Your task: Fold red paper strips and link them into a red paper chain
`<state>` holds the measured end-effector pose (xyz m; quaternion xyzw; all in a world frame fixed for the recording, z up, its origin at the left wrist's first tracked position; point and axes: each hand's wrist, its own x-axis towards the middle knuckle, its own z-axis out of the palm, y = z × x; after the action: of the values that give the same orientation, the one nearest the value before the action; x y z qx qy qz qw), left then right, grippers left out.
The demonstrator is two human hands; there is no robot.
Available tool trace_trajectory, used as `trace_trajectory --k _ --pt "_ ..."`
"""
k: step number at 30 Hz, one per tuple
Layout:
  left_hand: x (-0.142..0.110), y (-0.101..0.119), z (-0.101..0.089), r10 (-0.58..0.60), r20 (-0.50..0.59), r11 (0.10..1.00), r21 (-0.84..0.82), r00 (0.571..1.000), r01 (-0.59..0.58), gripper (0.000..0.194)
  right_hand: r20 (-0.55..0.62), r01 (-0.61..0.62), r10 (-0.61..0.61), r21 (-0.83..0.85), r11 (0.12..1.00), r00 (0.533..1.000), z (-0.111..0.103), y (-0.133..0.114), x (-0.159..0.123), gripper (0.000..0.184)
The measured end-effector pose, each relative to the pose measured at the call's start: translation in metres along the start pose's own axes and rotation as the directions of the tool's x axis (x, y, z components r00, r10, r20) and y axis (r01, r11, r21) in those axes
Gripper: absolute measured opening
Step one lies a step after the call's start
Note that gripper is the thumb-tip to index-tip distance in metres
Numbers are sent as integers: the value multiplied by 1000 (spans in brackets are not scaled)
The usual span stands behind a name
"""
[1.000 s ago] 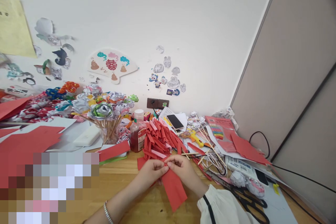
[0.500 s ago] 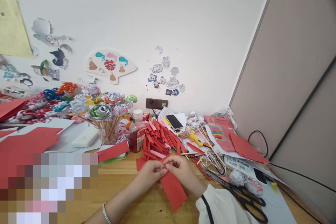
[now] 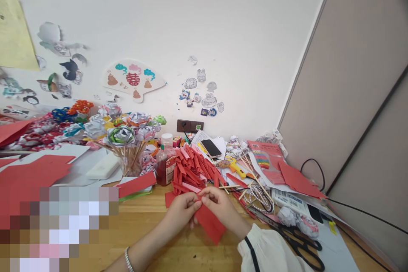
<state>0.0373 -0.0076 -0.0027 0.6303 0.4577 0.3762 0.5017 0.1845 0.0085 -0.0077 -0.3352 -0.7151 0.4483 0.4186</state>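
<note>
A strip of red paper (image 3: 211,222) hangs between my two hands over the wooden table. My left hand (image 3: 185,208) pinches its upper edge between thumb and fingers. Right beside it, my right hand (image 3: 215,200) grips the same edge, thumb and fingertips pressed together. The paper's lower end slants toward me, and the pinched fold is mostly hidden by my fingers. Just beyond my hands lies a heap of folded red paper strips (image 3: 193,165), with another red sheet (image 3: 170,198) under its near side.
Left of the heap stand a jar of red liquid (image 3: 165,165) and a cup of paper flowers on sticks (image 3: 130,161). To the right are a yellow glue gun (image 3: 237,168), a phone (image 3: 211,148), bead strings (image 3: 259,199) and black-handled scissors (image 3: 302,244). Red sheets (image 3: 35,170) lie at left.
The lower end of the red paper has risen and looks shorter and more bent toward me. Both hands stay pinched at its upper edge, with only slight finger shifts.
</note>
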Motion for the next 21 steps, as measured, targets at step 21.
trace_trajectory --k 21 --pt "13 -3 -17 26 -315 968 -228 949 -102 30 -137 -141 155 106 984 978 -9 11 9 28"
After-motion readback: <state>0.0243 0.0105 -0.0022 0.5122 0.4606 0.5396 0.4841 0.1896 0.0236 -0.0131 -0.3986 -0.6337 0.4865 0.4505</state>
